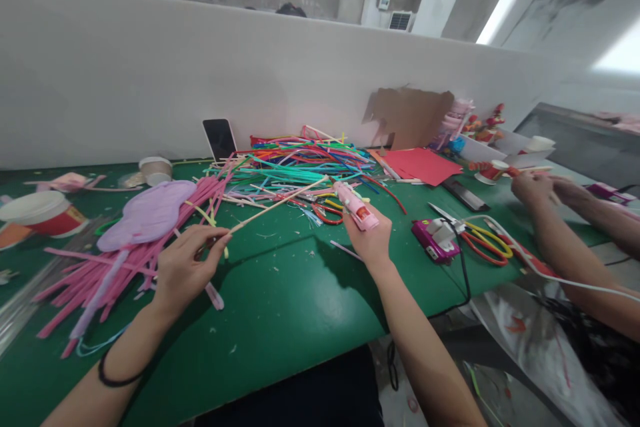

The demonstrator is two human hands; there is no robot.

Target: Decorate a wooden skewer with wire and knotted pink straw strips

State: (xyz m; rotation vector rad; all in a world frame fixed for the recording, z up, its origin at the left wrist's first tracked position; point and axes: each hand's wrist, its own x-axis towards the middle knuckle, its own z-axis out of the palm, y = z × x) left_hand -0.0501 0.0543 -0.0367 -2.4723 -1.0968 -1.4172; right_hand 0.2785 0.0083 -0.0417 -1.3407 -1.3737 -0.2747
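Note:
My left hand (193, 270) pinches one end of a thin wooden stick (280, 203), which slants up to the right above the table. My right hand (370, 237) is wrapped round a pink hot glue gun (356, 205), its nozzle at or very close to the stick's far end; whether they touch I cannot tell. Left of my left hand, a lilac fuzzy paddle-shaped piece (153, 213) with a long stem lies on a bundle of pink pipe cleaners (95, 273). Behind both hands is a heap of many-coloured pipe cleaners (310, 163).
On the green table (300, 307) lie red paper (423, 165), scissors (485, 243) and a magenta power socket (434, 245) with a cable. A phone (220, 139) leans on the partition. Paper cups (43, 212) stand left. A co-worker's hands (537, 187) are at the right.

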